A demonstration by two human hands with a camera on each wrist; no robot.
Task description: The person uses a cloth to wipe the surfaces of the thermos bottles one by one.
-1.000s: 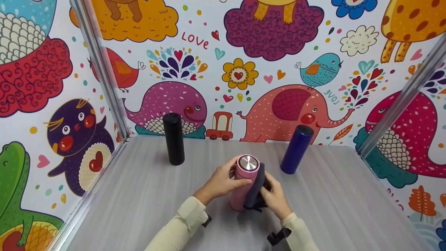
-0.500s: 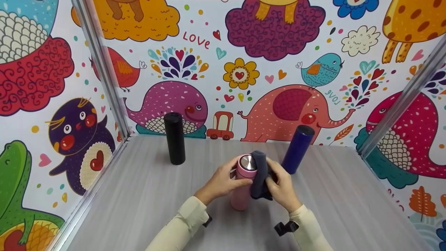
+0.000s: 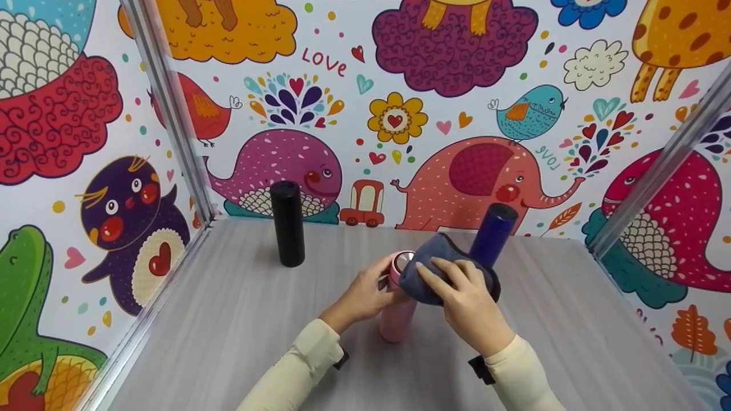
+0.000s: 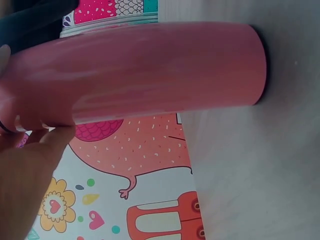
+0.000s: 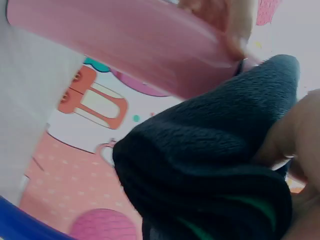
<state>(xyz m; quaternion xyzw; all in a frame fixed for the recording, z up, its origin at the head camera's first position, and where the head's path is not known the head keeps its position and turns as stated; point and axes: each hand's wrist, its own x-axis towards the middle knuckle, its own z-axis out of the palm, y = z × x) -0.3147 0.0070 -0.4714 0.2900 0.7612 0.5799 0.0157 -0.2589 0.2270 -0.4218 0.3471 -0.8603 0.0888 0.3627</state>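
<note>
One printed wall (image 3: 342,114) backed the station I watched remotely. One grey streaked table (image 3: 228,319) stood before it. Three cylindrical flasks: black flask (image 3: 288,225), which stood rear left; blue flask (image 3: 495,228), rear right; pink flask (image 3: 396,322), centre front, whose base appeared to rest on the table. Two hands: left hand (image 3: 362,297), which held the pink flask near its neck, fingers and thumb curled round it; right hand (image 3: 474,302), which pinched a cloth. One dark blue-grey cloth (image 3: 428,274), folded, overlapped the pink flask's top; whether it pressed there I could not tell. I judged the step to be wiping the flask's upper end; the next move called for steadying the body while working the cloth round the rim. One steel-topped lid (image 3: 402,261), partly covered. Lettering: "LOVE" (image 3: 324,61) in red; a smaller mirrored "love" (image 3: 551,158) in teal. I read no brand on any flask.
</note>
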